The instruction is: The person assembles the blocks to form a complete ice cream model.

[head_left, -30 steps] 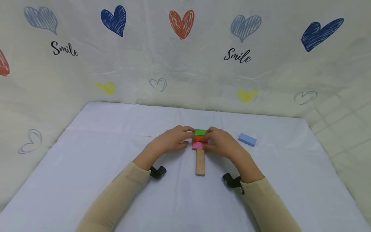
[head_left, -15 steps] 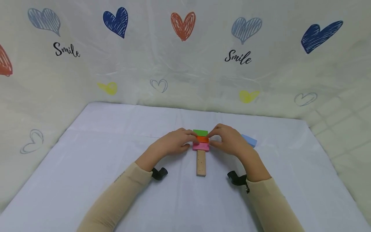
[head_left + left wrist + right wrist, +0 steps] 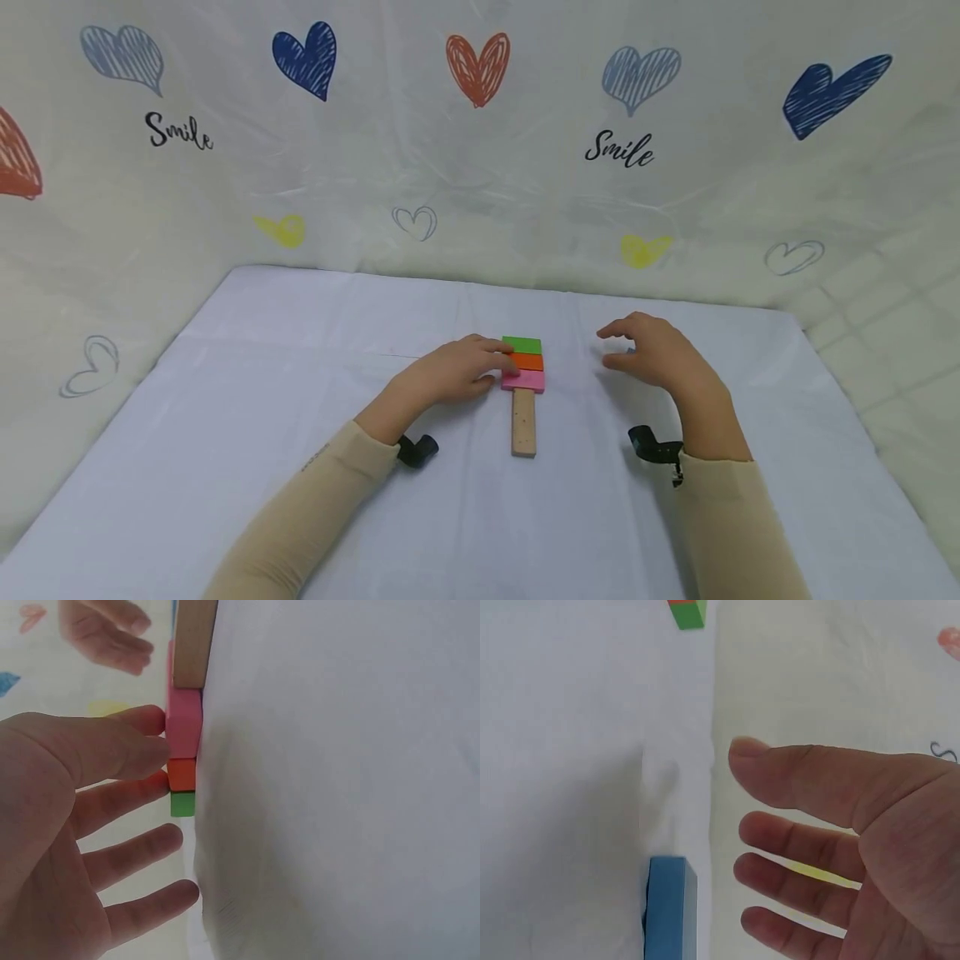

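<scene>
Three coloured blocks lie side by side on the table: a green block (image 3: 522, 344) at the far end, an orange block (image 3: 531, 362) in the middle and a pink block (image 3: 528, 382) nearest. A plain wooden block (image 3: 523, 423) extends from the pink one toward the person. My left hand (image 3: 457, 371) touches the left ends of the orange and pink blocks, its fingers extended. Over to the right, my right hand (image 3: 660, 354) hovers with parted fingers, holding nothing. Below it lies a blue block (image 3: 669, 907), mostly hidden by the hand in the head view.
A white cloth (image 3: 337, 517) covers the table. Behind it hangs a pale sheet (image 3: 525, 167) printed with hearts and the word Smile. A black wrist camera (image 3: 420, 451) sits at the left wrist, another black camera (image 3: 654, 445) at the right.
My right hand has left the blocks' right ends and moved right, over the blue block. The left hand stays at the left ends of the row.
</scene>
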Tool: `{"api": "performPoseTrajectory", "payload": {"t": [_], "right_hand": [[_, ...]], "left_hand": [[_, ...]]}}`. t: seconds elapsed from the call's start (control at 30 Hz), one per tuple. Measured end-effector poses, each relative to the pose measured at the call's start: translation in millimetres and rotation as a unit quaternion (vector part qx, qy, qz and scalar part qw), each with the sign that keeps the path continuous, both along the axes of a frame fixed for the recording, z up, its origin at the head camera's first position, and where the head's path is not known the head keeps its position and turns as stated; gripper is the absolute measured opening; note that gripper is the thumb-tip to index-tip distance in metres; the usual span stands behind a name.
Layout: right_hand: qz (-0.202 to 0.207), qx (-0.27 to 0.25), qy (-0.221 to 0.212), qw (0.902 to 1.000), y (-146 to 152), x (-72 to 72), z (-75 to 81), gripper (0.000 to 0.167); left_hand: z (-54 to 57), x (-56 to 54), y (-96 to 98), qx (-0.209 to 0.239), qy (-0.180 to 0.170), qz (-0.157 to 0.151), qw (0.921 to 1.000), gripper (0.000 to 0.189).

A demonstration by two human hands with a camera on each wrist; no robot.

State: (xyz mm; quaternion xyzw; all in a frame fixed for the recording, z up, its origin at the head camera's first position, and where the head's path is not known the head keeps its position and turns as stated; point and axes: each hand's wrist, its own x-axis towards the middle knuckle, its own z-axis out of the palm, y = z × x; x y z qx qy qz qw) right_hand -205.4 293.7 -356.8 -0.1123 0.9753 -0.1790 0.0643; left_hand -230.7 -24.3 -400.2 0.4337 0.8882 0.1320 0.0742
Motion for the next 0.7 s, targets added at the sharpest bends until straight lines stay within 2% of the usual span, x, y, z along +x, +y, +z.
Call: {"api": "performPoseTrajectory", "payload": {"t": [0.47, 0.7], "right_hand": [[-0.042, 0.005, -0.053, 0.9977, 31.2, -4.1, -5.2, 0.051], [-0.035, 0.014, -0.053, 0.9979, 34.0, -5.9, -8.1, 0.047]], "left_hand": [[0.9, 1.2, 0.5, 0.001, 0.005, -0.001, 1.0, 0.034], [0.6, 0.8, 0.4, -0.005, 0.002, 0.004, 1.0, 0.034]]}}
